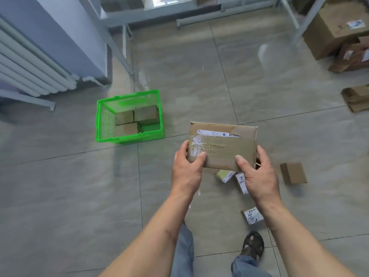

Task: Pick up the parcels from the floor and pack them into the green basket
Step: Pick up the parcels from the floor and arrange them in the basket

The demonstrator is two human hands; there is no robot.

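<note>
From the head camera, both hands are holding a flat brown parcel (223, 145) above the tiled floor (60, 186), just right of the frame's centre. The left hand (187, 170) is gripping its near-left corner, thumb on top, fingers tucked underneath; the right hand (257, 174) is gripping the near-right corner the same way. The parcel is lying nearly level, its long axis running from 9 to 3 o'clock, its top face turned up to the camera. A white label strip (217, 134) is running along the far edge, and clear tape is crossing the face; the print on it is too small to read.

The green basket (99, 120) is standing on the floor at 10 o'clock from the parcel, well apart, with three brown boxes (127, 121) sitting inside. Small parcels are lying on the floor below the hands: two white-labelled ones (226, 175) at 6 o'clock, another labelled one (253, 215) nearer the sandalled foot (253, 245), and a plain brown box (293, 173) at 4 o'clock. Their writing is illegible.
</note>
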